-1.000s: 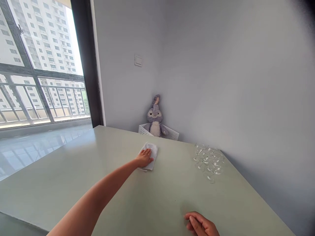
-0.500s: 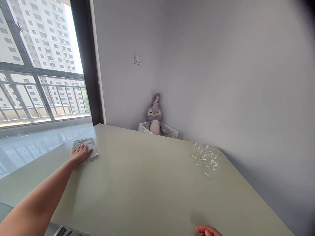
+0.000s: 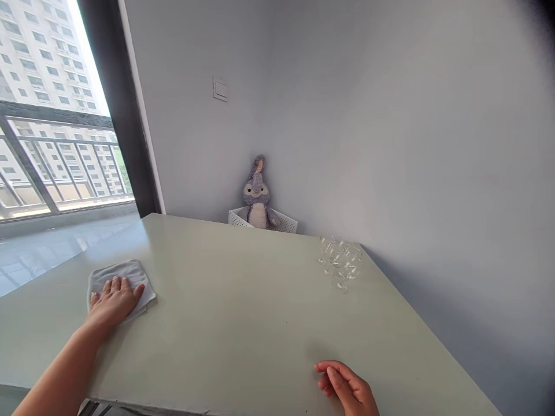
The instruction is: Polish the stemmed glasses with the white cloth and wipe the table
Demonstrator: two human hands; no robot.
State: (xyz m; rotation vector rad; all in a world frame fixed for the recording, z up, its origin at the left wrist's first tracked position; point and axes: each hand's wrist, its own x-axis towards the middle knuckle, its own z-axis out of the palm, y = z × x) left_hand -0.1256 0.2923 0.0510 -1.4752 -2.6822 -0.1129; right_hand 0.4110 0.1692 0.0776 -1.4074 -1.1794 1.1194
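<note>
My left hand [image 3: 113,301] lies flat with fingers spread on a folded light grey cloth [image 3: 134,276], pressing it onto the left part of the pale green table [image 3: 225,306]. Above the table's near right part, my right hand [image 3: 344,386] is loosely curved. Its thumb and fingers are a little apart, and nothing shows between them. Farther off, near the table's back right corner, several clear glasses [image 3: 340,263] stand close together, away from both hands.
Behind the far edge, a grey plush toy [image 3: 257,199] sits in a white perforated bin [image 3: 284,222] by the wall corner. Plain walls [image 3: 390,144] run along the back and right. A glass door with a dark frame [image 3: 117,104] is at the left.
The cloth has slid toward me and to the left under my left hand. My right hand has come farther into view. The whole view has shifted somewhat.
</note>
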